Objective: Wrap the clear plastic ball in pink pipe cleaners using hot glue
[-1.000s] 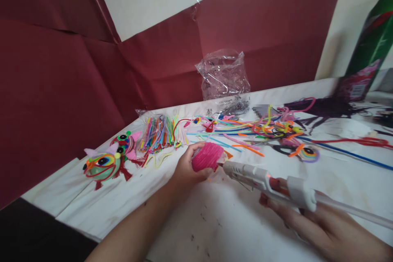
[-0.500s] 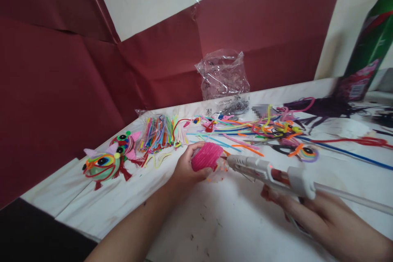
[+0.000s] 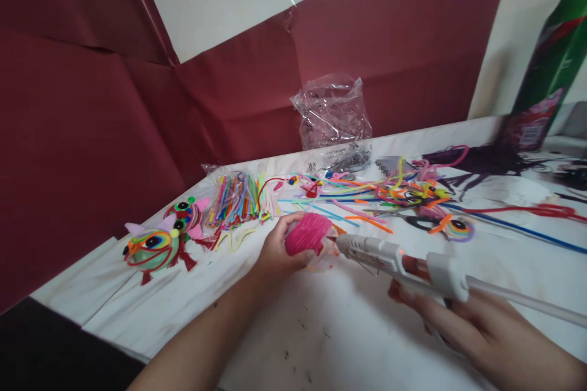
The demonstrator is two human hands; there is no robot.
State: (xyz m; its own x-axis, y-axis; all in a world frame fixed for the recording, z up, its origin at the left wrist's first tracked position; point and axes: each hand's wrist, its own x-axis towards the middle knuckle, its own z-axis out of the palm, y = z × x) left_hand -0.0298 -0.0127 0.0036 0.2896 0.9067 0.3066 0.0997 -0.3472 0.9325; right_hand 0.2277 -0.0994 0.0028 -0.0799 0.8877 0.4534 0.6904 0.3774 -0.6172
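Observation:
My left hand [image 3: 277,252] is closed around a ball wrapped in pink pipe cleaner [image 3: 308,234], holding it just above the white table [image 3: 321,330]. My right hand [image 3: 477,333] grips a white hot glue gun [image 3: 398,259] with a clear glue stick out the back. The gun's nozzle touches the right side of the pink ball, where a bare clear patch shows.
Two finished pipe-cleaner fish [image 3: 160,238] lie at the left. A bundle of coloured pipe cleaners [image 3: 236,195] and loose ones [image 3: 367,192] are strewn behind the ball. A crumpled clear plastic bag [image 3: 332,111] stands by the maroon backdrop. A green box [image 3: 548,73] stands far right.
The glue gun has shifted slightly left and up against the ball. The left hand has turned the ball a little, showing more of the clear patch.

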